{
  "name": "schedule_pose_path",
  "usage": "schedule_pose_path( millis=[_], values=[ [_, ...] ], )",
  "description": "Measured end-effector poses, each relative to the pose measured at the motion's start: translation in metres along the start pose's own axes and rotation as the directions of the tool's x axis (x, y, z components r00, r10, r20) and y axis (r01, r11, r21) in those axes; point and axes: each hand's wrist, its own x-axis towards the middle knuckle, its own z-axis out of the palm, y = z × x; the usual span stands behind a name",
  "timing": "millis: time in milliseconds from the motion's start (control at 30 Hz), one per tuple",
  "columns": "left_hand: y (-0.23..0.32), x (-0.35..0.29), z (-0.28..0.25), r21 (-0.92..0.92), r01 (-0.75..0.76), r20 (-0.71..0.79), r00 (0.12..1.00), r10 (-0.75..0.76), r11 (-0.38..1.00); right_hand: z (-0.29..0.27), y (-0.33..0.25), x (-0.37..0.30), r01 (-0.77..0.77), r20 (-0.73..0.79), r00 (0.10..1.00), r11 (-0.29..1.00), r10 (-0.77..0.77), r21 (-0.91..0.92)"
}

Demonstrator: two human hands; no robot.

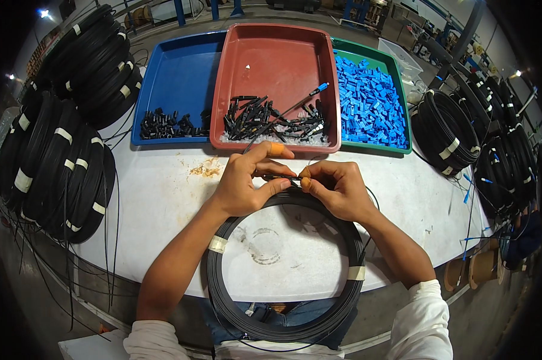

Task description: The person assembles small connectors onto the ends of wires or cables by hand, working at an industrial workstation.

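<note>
Your left hand (pixel 242 183) and right hand (pixel 334 187) pinch a small black connector (pixel 281 177) on the cable end, fingers closed, above the black cable coil (pixel 283 327) at the bench (pixel 163 204) centre. Judging by this, fitting is midway; spare parts wait in the red tray (pixel 277 60) at twelve o'clock.

L hand (pixel 244 183) & R hand (pixel 334 189) pinch a small black connector (pixel 281 177) btwn fingers, above black cable coil (pixel 283 264) on white desk (pixel 157 204). Red tray (pixel 271 54) w/ black parts behind, blue tray (pixel 175 78) left.
</note>
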Motion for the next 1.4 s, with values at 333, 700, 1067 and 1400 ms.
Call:
schedule_pose_path(
  millis=[333,700,1067,1400],
  values=[
    [0.003,0.002,0.003,-0.036,0.079,-0.029,0.996,-0.080,0.996,0.001,-0.006,-0.002,0.045,-0.018,0.999,0.997,-0.046,-0.061],
    [0.003,0.001,0.008,0.028,0.074,-0.101,0.992,-0.071,0.997,0.006,-0.010,-0.004,0.163,-0.066,0.982,0.970,-0.178,-0.180],
    [-0.002,0.002,0.007,0.089,-0.077,-0.118,0.989,0.087,0.993,0.002,-0.004,-0.001,0.264,-0.033,0.960,0.935,-0.279,-0.239],
    [-0.005,0.002,0.007,0.086,-0.083,-0.139,0.986,0.095,0.993,0.001,0.003,0.002,0.363,-0.152,0.892,0.874,-0.426,-0.321]
  ],
)
